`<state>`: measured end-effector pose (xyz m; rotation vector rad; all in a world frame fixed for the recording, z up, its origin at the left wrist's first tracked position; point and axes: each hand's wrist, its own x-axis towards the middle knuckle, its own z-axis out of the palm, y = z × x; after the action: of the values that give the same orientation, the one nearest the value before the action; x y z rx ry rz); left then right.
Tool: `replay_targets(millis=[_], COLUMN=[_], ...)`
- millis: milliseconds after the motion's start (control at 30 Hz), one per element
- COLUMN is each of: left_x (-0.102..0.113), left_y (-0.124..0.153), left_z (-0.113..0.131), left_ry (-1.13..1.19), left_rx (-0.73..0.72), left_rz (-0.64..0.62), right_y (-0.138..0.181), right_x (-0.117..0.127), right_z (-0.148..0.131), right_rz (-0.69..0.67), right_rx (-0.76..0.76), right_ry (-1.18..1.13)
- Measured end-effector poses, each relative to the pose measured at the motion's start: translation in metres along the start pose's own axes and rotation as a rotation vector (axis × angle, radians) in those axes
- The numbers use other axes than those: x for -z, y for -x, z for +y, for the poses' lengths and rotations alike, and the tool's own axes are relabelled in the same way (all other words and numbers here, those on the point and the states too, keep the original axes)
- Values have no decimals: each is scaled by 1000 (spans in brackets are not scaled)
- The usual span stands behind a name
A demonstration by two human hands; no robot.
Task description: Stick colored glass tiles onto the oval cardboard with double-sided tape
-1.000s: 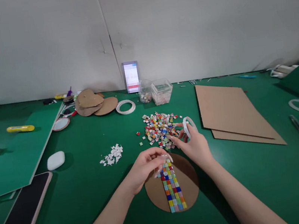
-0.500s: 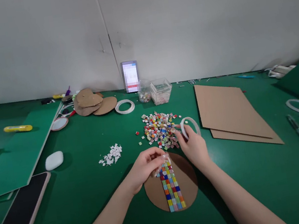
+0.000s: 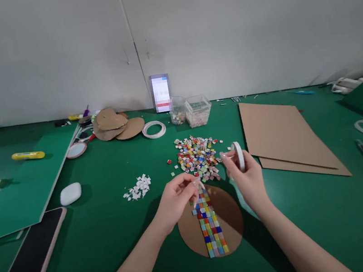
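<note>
My right hand [image 3: 250, 182] is closed around a roll of white tape [image 3: 239, 156], held upright beside the pile of colored mosaic tiles [image 3: 197, 156]. Over the top of the round cardboard disc [image 3: 231, 220], my left hand [image 3: 178, 201] pinches a small whitish strip [image 3: 202, 185], seemingly tape; its far end is hard to make out. Rows of glossy square tiles [image 3: 212, 231] run down the disc's middle as a band. A light blue tile [image 3: 194, 212] sticks out at the band's left side. The fingers of my left hand hide part of the disc's upper edge.
White paper scraps [image 3: 138, 188] lie left of the tiles. Clear containers [image 3: 198, 111], another tape roll [image 3: 153, 130] and cardboard rounds [image 3: 132, 128] stand behind. Cardboard sheets [image 3: 278, 134] lie right; a phone [image 3: 29, 261], white case [image 3: 70, 193] and green board [image 3: 46, 176] lie left.
My right hand has moved right, away from the tile pile, and turned the tape roll more edge-on. My left hand stays pinched above the disc. The whole view has shifted slightly.
</note>
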<state>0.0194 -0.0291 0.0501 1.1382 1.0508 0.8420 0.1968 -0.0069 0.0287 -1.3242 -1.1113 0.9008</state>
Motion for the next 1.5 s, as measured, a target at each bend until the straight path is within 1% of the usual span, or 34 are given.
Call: replay_targets(millis=[33,133,200,267,333,400,467,567,633,700,767,833,867,967,1100,1200,1267,1333,1433,1500], left_x=[0,-3,-4,-6,-8,-8,-8,-8,-9,-10,-11,-13,-14,-15,-12,-11,-11,-12,-14,-15], left_y=[1,5,7,9,11,12,13,14,14,15,16,19,20,22,21,19,19,19,19,19], left_z=[1,2,0,-2,-3,-4,-3,0,0,-2,-6,-11,-14,-21,-22,-20,-18,-18,-19,-20], left_ry=[0,-11,-18,-10,-2,-3,-6,31,70,82,39,-56,-122,-375,-706,-833,-826,-759,-664,-650], left_rx=[-23,-75,-113,-138,-146,-154,-169,-190,-207,-252,-315,-378,-406,-519,-729,-843,-842,-800,-730,-690], left_rz=[25,61,69,75,86,109,132,137,123,117,128,147,154,162,156,170,204,228,221,216], right_y=[2,7,11,16,22,28,32,34,34,34,35,39,42,49,55,56,57,58,59,60], right_x=[1,6,8,8,6,2,-2,-8,-9,-9,-9,-11,-13,-20,-24,-22,-21,-20,-22,-23], right_z=[-4,-17,-23,-26,-26,-23,-19,-15,-12,-9,-6,-5,-5,-6,-5,-3,-1,1,0,-1], right_rz=[-54,-312,-413,-481,-578,-694,-759,-744,-733,-777,-858,-906,-907,-862,-817,-777,-741,-714,-690,-666], right_rx=[-62,-228,-264,-266,-280,-316,-354,-406,-434,-449,-475,-519,-540,-562,-538,-484,-461,-457,-455,-440], right_ry=[-116,-429,-585,-643,-638,-634,-667,-710,-689,-665,-677,-698,-698,-663,-625,-563,-516,-490,-461,-433])
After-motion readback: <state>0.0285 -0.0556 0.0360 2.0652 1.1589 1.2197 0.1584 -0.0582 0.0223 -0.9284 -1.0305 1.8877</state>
